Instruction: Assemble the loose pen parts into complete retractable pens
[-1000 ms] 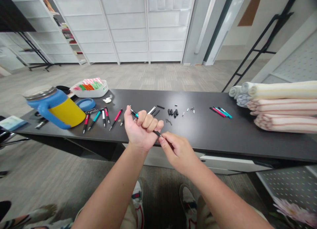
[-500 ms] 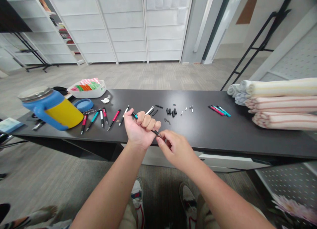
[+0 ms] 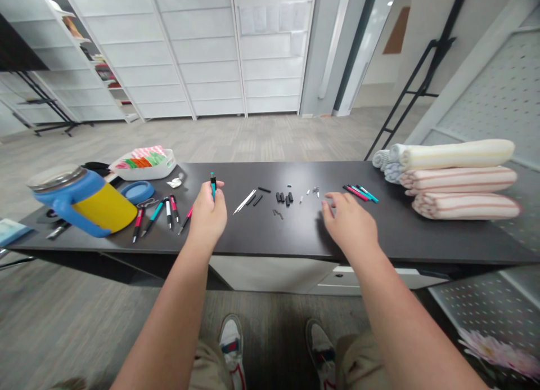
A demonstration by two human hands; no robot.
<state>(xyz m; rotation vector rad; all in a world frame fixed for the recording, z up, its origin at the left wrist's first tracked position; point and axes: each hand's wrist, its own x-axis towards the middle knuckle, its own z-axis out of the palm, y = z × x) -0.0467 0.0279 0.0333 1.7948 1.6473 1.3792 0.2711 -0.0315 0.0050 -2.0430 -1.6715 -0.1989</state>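
My left hand [image 3: 207, 215] is closed round a teal and black pen [image 3: 213, 183], held upright above the dark table [image 3: 379, 238], close to a row of red, teal and white pens [image 3: 157, 212]. My right hand [image 3: 348, 221] hovers low over the table with its fingers spread and nothing in it. Just beyond its fingertips lie small loose pen parts [image 3: 310, 193], and to its right a bunch of red and teal pens [image 3: 360, 192]. Black pen sleeves [image 3: 284, 198] and a white pen barrel [image 3: 244, 201] lie between the two hands.
A blue and yellow jug [image 3: 80, 198] lies on its side at the left end. Behind it are a blue lid [image 3: 139, 191] and a white tray of coloured items [image 3: 143, 159]. Folded striped towels [image 3: 459, 182] are stacked at the right end. My shoes [image 3: 274, 345] show below.
My hands have come apart. The left one swung left and up with the pen, now upright. The right one let go of the pen tip and moved right over the table.
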